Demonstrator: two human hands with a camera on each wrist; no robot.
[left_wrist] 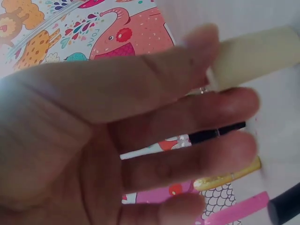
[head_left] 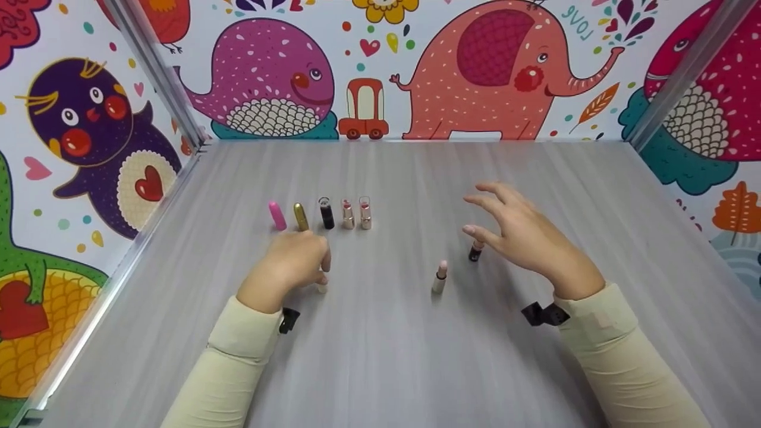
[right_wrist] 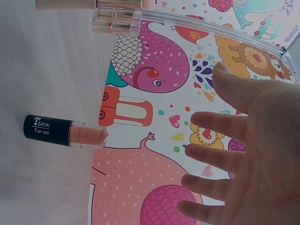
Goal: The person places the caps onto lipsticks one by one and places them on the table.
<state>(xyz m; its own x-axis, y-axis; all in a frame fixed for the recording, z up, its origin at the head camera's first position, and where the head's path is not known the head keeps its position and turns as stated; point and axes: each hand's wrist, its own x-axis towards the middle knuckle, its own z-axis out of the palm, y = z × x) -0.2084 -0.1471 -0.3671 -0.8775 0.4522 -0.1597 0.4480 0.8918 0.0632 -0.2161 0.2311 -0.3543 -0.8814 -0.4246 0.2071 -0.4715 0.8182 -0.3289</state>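
Observation:
My left hand (head_left: 291,261) is low over the table, its thumb and forefinger pinching the top of a cream-coloured lipstick (left_wrist: 258,56). Its other fingers are spread in the left wrist view. In the head view, only the lower end of that lipstick (head_left: 321,288) shows below the fingertips. Fingers extended, my right hand (head_left: 523,241) hovers empty beside a black lipstick (head_left: 474,254) with a peach top. This lipstick (right_wrist: 49,130) stands upright under a clear cap, apart from the fingers in the right wrist view. Another lipstick (head_left: 439,279), pale pink above a cream base, stands nearer the middle.
Lined up beyond my left hand are a pink lipstick (head_left: 277,216), a gold one (head_left: 301,217), a black one (head_left: 326,214) and two rose-gold ones with clear caps (head_left: 348,215). A black cylinder (left_wrist: 286,206) appears near the pink one. Patterned panels (head_left: 267,71) border the table.

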